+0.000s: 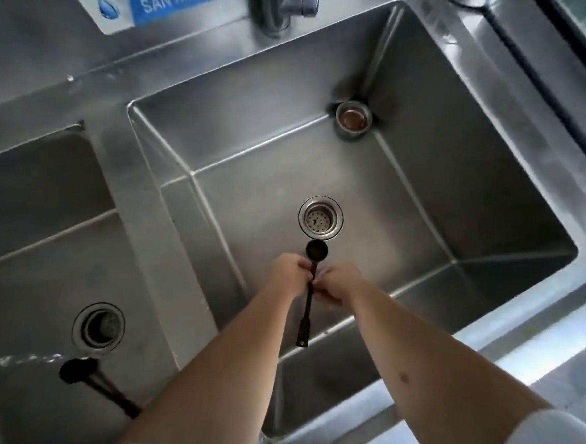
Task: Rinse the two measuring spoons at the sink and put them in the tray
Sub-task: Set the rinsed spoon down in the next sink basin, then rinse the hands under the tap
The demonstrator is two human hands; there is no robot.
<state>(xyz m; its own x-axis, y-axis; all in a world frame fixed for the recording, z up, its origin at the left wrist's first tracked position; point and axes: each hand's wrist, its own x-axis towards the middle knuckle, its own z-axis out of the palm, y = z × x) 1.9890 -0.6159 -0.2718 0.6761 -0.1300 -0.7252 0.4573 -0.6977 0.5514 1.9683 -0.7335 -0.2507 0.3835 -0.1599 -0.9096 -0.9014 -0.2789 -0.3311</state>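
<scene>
Black measuring spoon (310, 289) gripped between both hands (317, 282), bowl beyond the fingertips

Brushed stainless steel throughout the sink basin (418, 166), matt grey with soft streaked glare on the rim. Brighter, mirror-polished chrome on the faucet (283, 2) and shiny ringed metal on the drain strainer (320, 218). Matt black, plastic-looking finish on both the held measuring spoon (311, 289) and the second measuring spoon (88, 378); glossy blue-and-white print on the sticker (168, 3).
</scene>
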